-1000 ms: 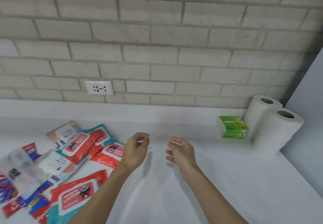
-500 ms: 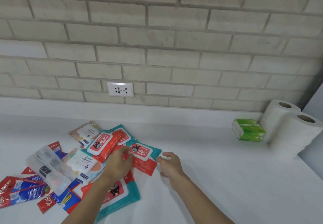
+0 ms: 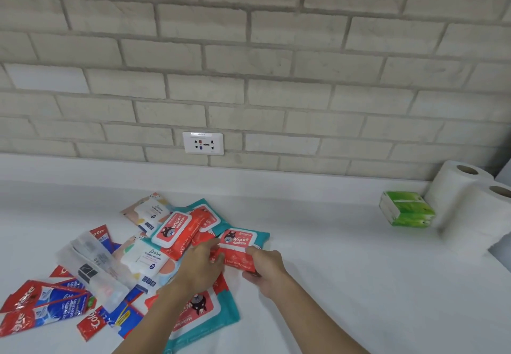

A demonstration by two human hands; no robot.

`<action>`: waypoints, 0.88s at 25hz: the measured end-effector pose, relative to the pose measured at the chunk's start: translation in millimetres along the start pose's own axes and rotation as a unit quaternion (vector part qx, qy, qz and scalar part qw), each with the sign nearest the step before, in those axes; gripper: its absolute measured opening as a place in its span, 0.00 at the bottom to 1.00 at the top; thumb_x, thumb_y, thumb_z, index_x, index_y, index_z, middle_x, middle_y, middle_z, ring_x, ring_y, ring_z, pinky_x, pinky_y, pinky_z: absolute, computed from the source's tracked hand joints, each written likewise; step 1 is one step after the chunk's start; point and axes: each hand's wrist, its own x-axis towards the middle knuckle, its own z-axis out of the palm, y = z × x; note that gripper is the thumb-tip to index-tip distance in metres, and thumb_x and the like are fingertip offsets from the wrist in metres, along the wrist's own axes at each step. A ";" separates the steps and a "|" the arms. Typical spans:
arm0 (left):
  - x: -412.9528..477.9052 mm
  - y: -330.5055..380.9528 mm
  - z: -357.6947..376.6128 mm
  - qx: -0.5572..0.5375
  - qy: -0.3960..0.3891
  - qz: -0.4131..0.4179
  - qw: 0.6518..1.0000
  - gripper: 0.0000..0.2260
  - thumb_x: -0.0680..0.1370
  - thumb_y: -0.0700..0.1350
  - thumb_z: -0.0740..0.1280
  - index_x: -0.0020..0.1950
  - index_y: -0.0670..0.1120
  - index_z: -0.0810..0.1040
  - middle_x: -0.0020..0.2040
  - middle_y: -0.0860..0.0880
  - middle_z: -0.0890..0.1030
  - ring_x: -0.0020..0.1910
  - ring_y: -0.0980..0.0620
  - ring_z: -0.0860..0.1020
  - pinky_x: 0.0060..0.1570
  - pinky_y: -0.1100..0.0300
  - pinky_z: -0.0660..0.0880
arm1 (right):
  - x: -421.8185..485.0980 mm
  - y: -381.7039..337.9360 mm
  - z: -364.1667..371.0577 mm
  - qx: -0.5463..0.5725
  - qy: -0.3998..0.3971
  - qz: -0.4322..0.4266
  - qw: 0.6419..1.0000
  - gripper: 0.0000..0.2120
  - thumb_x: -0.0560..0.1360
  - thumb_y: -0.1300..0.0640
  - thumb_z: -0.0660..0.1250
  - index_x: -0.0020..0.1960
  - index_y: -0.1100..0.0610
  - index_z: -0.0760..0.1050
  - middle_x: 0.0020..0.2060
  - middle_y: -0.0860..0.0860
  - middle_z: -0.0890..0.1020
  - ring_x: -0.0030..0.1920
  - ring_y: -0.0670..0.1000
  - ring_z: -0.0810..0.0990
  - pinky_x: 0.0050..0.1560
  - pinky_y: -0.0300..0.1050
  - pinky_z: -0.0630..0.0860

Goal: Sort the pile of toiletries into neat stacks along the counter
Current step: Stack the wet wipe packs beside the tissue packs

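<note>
"Wipes" on the red lid of the far wipes pack (image 3: 172, 228), "Wipes" on the middle red-and-teal pack (image 3: 238, 239), "Colg" on the near red toothpaste box (image 3: 92, 324), "ate" on the near-left toothpaste boxes (image 3: 27, 301)

Pale brick wall (image 3: 276, 63) — white socket (image 3: 203, 143); white counter (image 3: 359, 284), material unclear.

Toiletry pile (image 3: 154, 265) left on counter (image 3: 345, 284); paper rolls (image 3: 470, 204) far right.
</note>
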 end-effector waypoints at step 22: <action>-5.2 1.9 -0.6 -0.068 -0.052 -0.034 0.996 0.09 0.81 0.47 0.61 0.60 0.52 0.76 0.56 0.55 0.78 0.45 0.61 0.77 0.37 0.73 0.70 | 3.0 6.4 -15.5 0.043 0.006 -0.010 0.999 0.26 0.69 0.57 0.77 0.63 0.58 0.72 0.47 0.57 0.84 0.44 0.56 0.85 0.45 0.53 0.84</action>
